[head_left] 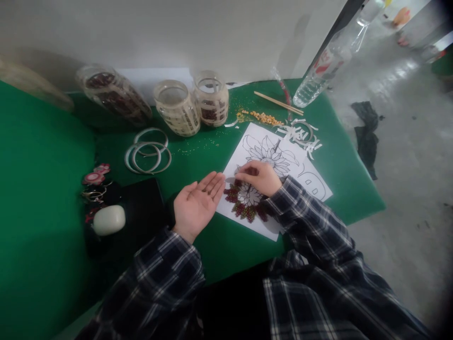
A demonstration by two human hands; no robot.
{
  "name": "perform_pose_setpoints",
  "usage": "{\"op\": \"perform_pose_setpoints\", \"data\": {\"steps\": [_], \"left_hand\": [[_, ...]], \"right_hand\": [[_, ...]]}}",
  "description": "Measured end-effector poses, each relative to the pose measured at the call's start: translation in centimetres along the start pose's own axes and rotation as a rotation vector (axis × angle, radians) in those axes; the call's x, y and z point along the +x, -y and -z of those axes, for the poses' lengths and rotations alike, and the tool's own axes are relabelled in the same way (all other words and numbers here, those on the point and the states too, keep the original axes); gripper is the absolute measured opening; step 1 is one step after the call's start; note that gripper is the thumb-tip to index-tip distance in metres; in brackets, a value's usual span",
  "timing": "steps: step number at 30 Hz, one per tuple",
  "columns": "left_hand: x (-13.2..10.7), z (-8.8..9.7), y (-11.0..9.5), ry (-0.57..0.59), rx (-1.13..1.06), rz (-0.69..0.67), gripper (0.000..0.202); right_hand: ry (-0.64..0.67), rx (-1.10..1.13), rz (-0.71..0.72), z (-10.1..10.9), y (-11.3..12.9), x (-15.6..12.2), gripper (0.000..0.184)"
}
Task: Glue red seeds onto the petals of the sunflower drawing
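Note:
My left hand is turned palm up with its fingers laid out flat. Several small dark beans rest on those fingers. Over the paper, my right hand is closed in a pinch; what sits between its fingertips is too small to make out. Beneath it lies a white sheet with two printed flowers. The lower flower has outer petals covered with dark red and green beans, while its inner petals are bare line drawing. The upper flower shows only black outlines. My right hand partly hides both flowers.
At the back stand two taped jars and a bottle of dark beans. Nearby are yellow kernels, sticks, paper strips, a water bottle, tape rings and a white rounded case.

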State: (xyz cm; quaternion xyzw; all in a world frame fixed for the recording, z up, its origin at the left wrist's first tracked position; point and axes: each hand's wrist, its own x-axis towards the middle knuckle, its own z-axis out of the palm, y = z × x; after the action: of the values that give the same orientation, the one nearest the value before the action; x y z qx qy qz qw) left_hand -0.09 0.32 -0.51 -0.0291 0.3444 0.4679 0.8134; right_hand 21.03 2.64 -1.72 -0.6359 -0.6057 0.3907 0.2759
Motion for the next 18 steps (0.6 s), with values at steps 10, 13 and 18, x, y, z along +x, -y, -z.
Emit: {"op": "perform_pose_setpoints", "data": {"steps": [10,13,18], "left_hand": [[0.0,0.0,0.0,-0.009,-0.005,0.001,0.041],[0.0,0.1,0.0,0.004,-0.005,0.003,0.045],[-0.3,-0.2,-0.1,0.121,0.014,0.023,0.054]], "right_hand": [[0.014,-0.037,0.027,0.1,0.2,0.3,0.031],[0.012,0.088,0.018,0.6,0.3,0.2,0.031],[-0.115,0.173,0.183,0.9,1.0,-0.5,0.029]]}}
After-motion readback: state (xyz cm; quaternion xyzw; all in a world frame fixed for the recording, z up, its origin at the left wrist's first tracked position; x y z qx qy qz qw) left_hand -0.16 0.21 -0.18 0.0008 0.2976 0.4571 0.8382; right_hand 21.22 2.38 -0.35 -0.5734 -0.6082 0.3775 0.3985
